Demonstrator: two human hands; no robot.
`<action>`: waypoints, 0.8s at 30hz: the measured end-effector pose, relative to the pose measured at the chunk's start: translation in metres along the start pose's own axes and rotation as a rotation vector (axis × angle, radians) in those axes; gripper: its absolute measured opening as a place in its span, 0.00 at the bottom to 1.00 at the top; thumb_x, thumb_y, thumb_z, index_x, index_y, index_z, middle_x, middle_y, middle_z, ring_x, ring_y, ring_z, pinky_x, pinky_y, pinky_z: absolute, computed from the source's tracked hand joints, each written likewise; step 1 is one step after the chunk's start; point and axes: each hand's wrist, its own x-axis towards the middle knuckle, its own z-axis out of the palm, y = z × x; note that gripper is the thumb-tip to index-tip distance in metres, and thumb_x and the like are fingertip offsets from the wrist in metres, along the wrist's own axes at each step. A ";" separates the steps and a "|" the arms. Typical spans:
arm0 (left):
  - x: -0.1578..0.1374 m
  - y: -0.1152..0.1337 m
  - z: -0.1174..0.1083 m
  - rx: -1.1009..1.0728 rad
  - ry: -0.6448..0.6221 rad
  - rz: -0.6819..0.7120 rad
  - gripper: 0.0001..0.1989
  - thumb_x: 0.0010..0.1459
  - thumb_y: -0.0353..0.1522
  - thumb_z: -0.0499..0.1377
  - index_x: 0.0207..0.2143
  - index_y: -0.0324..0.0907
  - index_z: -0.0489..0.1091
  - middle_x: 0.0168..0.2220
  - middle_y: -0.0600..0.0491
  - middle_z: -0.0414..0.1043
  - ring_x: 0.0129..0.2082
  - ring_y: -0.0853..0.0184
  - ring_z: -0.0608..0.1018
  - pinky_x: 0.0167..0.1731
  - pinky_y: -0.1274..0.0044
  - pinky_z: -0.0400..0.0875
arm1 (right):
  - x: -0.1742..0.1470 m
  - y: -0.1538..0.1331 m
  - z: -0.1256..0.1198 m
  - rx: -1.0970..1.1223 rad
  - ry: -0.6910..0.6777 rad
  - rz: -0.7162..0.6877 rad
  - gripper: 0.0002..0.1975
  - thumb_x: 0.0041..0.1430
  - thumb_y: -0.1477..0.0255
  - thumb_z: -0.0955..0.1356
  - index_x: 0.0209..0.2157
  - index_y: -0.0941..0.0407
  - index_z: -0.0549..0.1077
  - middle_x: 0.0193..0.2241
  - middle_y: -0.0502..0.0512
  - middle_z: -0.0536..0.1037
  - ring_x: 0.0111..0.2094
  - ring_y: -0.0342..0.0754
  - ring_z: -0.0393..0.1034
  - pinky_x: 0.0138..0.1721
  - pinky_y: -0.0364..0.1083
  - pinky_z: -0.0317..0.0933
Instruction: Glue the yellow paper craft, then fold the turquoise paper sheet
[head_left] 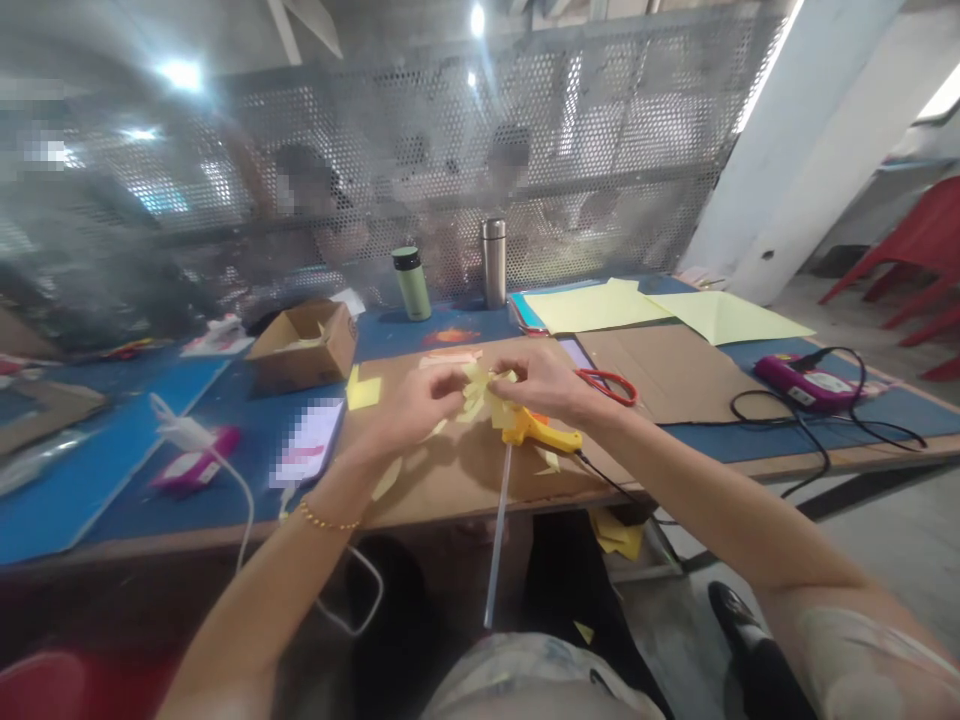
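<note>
Both hands meet over a cardboard sheet (450, 480) at a small piece of pale yellow cut paper (474, 392) with several petal-like parts. My left hand (421, 400) pinches its left side, and my right hand (541, 380) closes on the right side with bent fingers. Just below my right hand lies a yellow glue gun (551, 434) with a long clear glue stick (498, 545) sticking out past the table edge. Loose paper cuttings (387, 480) are scattered near my left wrist. Red-handled scissors (611, 385) rest beyond my right wrist. The fingertips partly hide the paper piece.
A cardboard box (304, 350) and a phone (309, 440) are on the left. A green bottle (412, 285) and a steel flask (493, 265) stand at the back. Yellow sheets (592, 308) lie back right; a purple device (804, 383) with black cables sits right.
</note>
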 end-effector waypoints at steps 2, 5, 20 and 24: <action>-0.003 0.003 -0.004 -0.047 -0.016 -0.042 0.11 0.51 0.32 0.62 0.37 0.42 0.79 0.31 0.53 0.75 0.28 0.69 0.72 0.29 0.77 0.66 | 0.003 -0.001 -0.003 -0.068 0.011 -0.011 0.05 0.49 0.72 0.66 0.23 0.56 0.71 0.20 0.44 0.64 0.24 0.41 0.55 0.27 0.43 0.47; -0.006 0.007 -0.007 -0.093 -0.026 -0.069 0.11 0.52 0.34 0.63 0.37 0.41 0.79 0.32 0.52 0.76 0.28 0.69 0.72 0.28 0.77 0.67 | 0.008 -0.001 -0.003 -0.122 -0.009 -0.060 0.05 0.49 0.71 0.66 0.24 0.56 0.72 0.22 0.47 0.68 0.27 0.42 0.60 0.28 0.43 0.50; -0.026 -0.012 0.023 -0.035 0.184 -0.158 0.09 0.53 0.37 0.65 0.28 0.41 0.71 0.26 0.57 0.70 0.28 0.69 0.70 0.30 0.78 0.63 | 0.009 0.007 0.022 -0.298 -0.137 -0.133 0.09 0.54 0.63 0.67 0.27 0.52 0.75 0.20 0.49 0.75 0.23 0.46 0.65 0.26 0.44 0.52; -0.024 -0.006 0.022 -0.124 0.176 -0.120 0.09 0.54 0.37 0.63 0.29 0.41 0.71 0.27 0.56 0.71 0.28 0.70 0.70 0.30 0.77 0.63 | 0.008 0.009 0.020 -0.186 -0.116 -0.106 0.09 0.54 0.63 0.68 0.30 0.53 0.76 0.23 0.49 0.77 0.24 0.46 0.67 0.27 0.43 0.55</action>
